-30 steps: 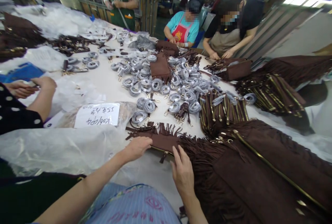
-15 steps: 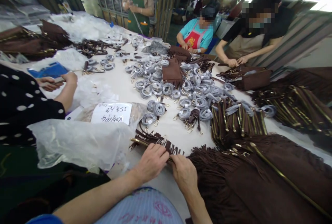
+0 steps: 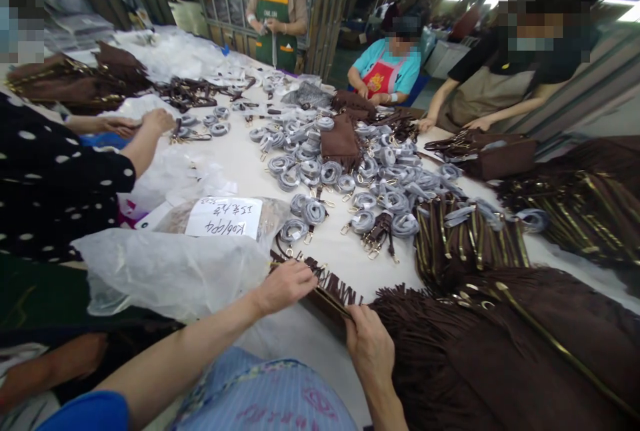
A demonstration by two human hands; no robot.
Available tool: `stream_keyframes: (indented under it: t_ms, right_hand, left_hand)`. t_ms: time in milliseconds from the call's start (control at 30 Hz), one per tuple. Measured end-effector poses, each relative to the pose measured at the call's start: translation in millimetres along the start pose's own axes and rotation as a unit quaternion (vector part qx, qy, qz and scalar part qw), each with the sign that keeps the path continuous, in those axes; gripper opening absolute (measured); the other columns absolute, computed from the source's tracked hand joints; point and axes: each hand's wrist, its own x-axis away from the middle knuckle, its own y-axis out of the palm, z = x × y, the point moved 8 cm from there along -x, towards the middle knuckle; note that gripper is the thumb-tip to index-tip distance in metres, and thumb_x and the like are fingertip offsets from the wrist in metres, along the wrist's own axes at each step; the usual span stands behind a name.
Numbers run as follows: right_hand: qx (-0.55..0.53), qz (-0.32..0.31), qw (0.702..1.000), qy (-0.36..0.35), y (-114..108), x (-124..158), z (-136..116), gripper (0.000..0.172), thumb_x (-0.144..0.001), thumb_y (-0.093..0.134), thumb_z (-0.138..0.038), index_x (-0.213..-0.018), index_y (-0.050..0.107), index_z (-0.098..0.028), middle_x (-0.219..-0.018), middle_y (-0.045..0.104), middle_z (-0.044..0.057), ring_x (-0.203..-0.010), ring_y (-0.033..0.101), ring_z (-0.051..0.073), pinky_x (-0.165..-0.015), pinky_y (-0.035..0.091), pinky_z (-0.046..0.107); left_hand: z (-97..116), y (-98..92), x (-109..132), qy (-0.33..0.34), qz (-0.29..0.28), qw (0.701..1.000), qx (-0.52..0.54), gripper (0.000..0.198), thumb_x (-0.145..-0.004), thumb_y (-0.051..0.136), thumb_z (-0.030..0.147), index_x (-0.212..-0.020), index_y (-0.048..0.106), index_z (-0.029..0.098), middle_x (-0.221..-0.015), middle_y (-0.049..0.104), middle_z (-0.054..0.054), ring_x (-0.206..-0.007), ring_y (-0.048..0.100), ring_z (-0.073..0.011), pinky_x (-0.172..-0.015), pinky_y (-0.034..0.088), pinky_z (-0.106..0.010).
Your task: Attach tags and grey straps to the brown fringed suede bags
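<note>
Dark-brown, fringed, flat fabric pouch (image 3: 327, 310) | left hand (image 3: 289, 282), right hand (image 3: 371, 336): grip clamped along its gold-zipped edge (image 3: 332, 299) | probably light, limp; best held by that stiffer edge

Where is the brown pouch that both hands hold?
In the head view, the pouch is at lower centre, between left hand and right hand, left of the large brown pile.

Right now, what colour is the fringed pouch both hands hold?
The fringed pouch: dark brown, head view.
</note>
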Motion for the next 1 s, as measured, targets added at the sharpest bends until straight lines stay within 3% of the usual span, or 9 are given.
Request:
stream_keyframes:
  t_ms: [100,200,267,367,500,633,767,900,1000]
  right_hand:
    - [0.034,0.035,0.999,0.025,-9,5,18,0.020,-0.095,0.040,-0.018,-0.089,0.060,-0.021,-0.075,0.058,0.003,-0.073,0.051,0.021,-0.066,0.035,0.030]
    - [0.045,0.058,0.997,0.026,-11,13,21,0.019,-0.095,0.041,-0.019,-0.092,0.059,-0.019,-0.078,0.059,0.005,-0.074,0.051,0.022,-0.068,0.037,0.031]
    - [0.029,0.036,0.999,0.009,-2,19,14,0.018,-0.094,0.042,-0.016,-0.096,0.059,-0.019,-0.082,0.061,0.006,-0.075,0.052,0.022,-0.069,0.037,0.032]
    - [-0.005,-0.020,1.000,-0.006,22,32,2,0.022,-0.093,0.041,-0.011,-0.103,0.058,-0.020,-0.087,0.063,0.005,-0.078,0.054,0.021,-0.069,0.039,0.031]
    - [-0.056,-0.056,0.997,0.013,51,43,-1,0.025,-0.093,0.038,-0.009,-0.102,0.059,-0.019,-0.089,0.063,0.006,-0.083,0.055,0.021,-0.071,0.042,0.030]
    - [-0.069,-0.064,0.996,0.003,70,31,-6,0.030,-0.091,0.038,-0.008,-0.107,0.061,-0.019,-0.095,0.063,0.007,-0.088,0.054,0.023,-0.075,0.044,0.031]
    - [-0.072,-0.055,0.996,0.015,82,12,-4,0.031,-0.091,0.037,-0.010,-0.109,0.060,-0.019,-0.096,0.063,0.008,-0.088,0.055,0.023,-0.077,0.046,0.032]
    - [-0.063,-0.056,0.996,0.010,90,9,-6,0.033,-0.090,0.038,-0.010,-0.111,0.061,-0.020,-0.093,0.063,0.009,-0.086,0.056,0.024,-0.073,0.047,0.033]
    - [-0.061,-0.078,0.995,-0.029,96,21,-18,0.045,-0.084,0.040,-0.005,-0.122,0.059,-0.019,-0.102,0.064,0.011,-0.088,0.057,0.024,-0.075,0.048,0.034]
  left_hand:
    - [-47,-2.8,17,-0.083,0.018,0.996,-0.010,0.024,-0.099,0.040,0.020,-0.098,0.064,0.015,-0.081,0.058,-0.006,-0.079,0.050,-0.0172,-0.071,0.041,-0.030]
    - [-63,5.6,34,-0.129,-0.009,0.992,0.010,0.024,-0.097,0.041,0.016,-0.102,0.064,0.016,-0.088,0.060,-0.007,-0.085,0.052,-0.0188,-0.076,0.045,-0.032]
    - [-54,10.5,46,-0.158,-0.011,0.987,0.019,0.029,-0.094,0.039,0.011,-0.116,0.058,0.014,-0.104,0.059,-0.012,-0.098,0.052,-0.0221,-0.084,0.046,-0.036]
    - [-20,19.7,69,-0.171,-0.009,0.984,0.048,0.038,-0.091,0.036,0.009,-0.127,0.050,0.012,-0.122,0.052,-0.016,-0.114,0.046,-0.0251,-0.096,0.043,-0.041]
    - [23,52.6,112,-0.131,-0.115,0.977,0.118,0.026,-0.089,0.049,0.023,-0.114,0.054,0.015,-0.116,0.055,-0.013,-0.113,0.048,-0.0273,-0.102,0.038,-0.045]
    - [19,85.3,149,-0.183,-0.199,0.953,0.137,0.051,-0.084,0.061,0.032,-0.127,0.044,0.014,-0.122,0.053,-0.016,-0.116,0.048,-0.0313,-0.101,0.036,-0.048]
    - [6,90.6,164,-0.231,-0.160,0.953,0.117,0.058,-0.081,0.065,0.033,-0.130,0.041,0.015,-0.129,0.049,-0.019,-0.124,0.043,-0.0335,-0.105,0.031,-0.053]
    - [22,87.0,169,-0.179,-0.132,0.969,0.104,0.045,-0.084,0.062,0.030,-0.124,0.047,0.018,-0.131,0.049,-0.016,-0.123,0.043,-0.0312,-0.107,0.029,-0.052]
    - [38,96.7,166,-0.137,-0.164,0.970,0.115,0.055,-0.081,0.067,0.032,-0.129,0.045,0.015,-0.130,0.050,-0.017,-0.120,0.045,-0.0320,-0.104,0.033,-0.048]
